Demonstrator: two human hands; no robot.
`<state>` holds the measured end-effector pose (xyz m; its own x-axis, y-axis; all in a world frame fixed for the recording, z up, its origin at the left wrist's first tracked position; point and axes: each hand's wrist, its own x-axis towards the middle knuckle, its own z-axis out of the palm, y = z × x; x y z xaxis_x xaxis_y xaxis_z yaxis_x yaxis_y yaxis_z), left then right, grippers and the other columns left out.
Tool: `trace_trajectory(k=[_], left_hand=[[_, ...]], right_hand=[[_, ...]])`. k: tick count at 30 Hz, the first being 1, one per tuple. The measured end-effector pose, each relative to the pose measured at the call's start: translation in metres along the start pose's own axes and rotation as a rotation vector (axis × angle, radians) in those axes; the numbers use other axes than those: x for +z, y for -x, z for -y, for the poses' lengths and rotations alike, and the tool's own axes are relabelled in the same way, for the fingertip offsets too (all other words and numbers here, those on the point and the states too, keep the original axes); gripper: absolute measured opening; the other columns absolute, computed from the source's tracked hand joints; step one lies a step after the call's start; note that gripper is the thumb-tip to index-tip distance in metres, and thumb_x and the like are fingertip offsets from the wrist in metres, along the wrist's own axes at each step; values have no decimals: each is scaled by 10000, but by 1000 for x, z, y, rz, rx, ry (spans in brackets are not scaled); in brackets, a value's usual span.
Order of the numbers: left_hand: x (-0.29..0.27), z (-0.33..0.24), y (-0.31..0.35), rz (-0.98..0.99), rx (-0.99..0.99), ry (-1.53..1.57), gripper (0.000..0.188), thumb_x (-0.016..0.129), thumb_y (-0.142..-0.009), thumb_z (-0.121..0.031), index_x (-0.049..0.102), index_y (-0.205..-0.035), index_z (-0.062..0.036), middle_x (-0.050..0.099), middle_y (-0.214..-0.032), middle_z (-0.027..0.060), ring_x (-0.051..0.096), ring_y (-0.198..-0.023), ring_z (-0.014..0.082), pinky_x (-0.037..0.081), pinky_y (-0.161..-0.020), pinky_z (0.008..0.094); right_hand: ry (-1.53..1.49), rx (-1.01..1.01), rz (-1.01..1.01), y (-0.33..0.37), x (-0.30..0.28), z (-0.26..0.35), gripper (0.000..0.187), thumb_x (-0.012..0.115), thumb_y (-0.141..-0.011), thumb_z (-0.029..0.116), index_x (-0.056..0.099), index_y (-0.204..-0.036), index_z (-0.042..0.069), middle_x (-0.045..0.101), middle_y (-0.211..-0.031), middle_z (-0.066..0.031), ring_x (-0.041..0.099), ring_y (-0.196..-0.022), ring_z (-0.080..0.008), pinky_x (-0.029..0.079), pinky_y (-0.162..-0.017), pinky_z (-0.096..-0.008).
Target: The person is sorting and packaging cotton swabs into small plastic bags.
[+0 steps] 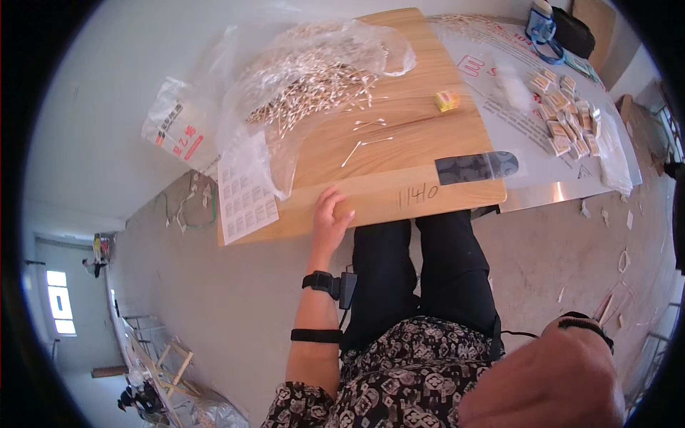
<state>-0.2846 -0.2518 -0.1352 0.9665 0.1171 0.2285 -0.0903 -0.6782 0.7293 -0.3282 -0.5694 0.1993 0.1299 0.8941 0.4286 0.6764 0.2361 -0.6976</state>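
Note:
My left hand [330, 220] rests at the near edge of the wooden board [399, 160], its fingers a little bent and the thumb apart, with nothing in it. Close by lies a printed label sheet [246, 192]. Farther back a clear plastic bag [385, 43] spills a heap of cotton swabs [321, 93] onto the board. A few loose swabs [367, 143] lie in front of the heap. To their right sits a small yellow box [447, 101]. My right hand [549, 374] looms large and blurred at the lower right, raised off the board; its fingers cannot be made out.
On the silver sheet [528, 171] to the right are several small packed boxes [567, 118], clear plastic film [617, 164], a blue bottle [540, 21] and a black bag [573, 33]. A dark patterned strip [477, 167] is taped to the board. Scraps litter the floor [549, 250].

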Motion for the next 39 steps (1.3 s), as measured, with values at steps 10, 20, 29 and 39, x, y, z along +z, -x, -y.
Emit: trace_trajectory(k=[10, 20, 29, 39], left_hand=[[9, -4, -16, 55, 37, 240, 332, 679, -735, -43, 594, -1055, -12, 542, -1220, 143, 485, -1198, 297, 376, -1022, 368], [-59, 30, -78, 112, -42, 80, 423, 690, -769, -134, 562, -1145, 10, 578, -1169, 164, 552, -1120, 311, 446, -953, 364], [-72, 152, -264, -83, -9, -341, 869, 755, -728, -340, 323, -1417, -35, 323, -1457, 198, 279, -1358, 334, 191, -1133, 428], [54, 187, -421, 65, -104, -259, 754, 762, -677, -154, 434, -1338, 0, 470, -1352, 182, 411, -1265, 320, 312, -1065, 389]], right_hand=[[22, 300, -385, -39, 44, -65, 183, 645, -720, 106, 516, -629, 12, 496, -567, -113, 539, -539, -254, 421, -477, -355], [100, 932, -511, -15, 104, -303, 159, 658, -724, 126, 578, -761, -7, 609, -827, -199, 599, -805, -359, 479, -690, -426], [639, 585, -502, 65, 105, -398, 506, 533, -815, 191, 471, -1241, -77, 424, -1341, -234, 370, -1279, -375, 294, -1085, -466], [509, 818, -461, 68, 95, -358, 664, 634, -760, 236, 387, -1314, -37, 315, -1427, -222, 289, -1343, -363, 219, -1126, -435]])
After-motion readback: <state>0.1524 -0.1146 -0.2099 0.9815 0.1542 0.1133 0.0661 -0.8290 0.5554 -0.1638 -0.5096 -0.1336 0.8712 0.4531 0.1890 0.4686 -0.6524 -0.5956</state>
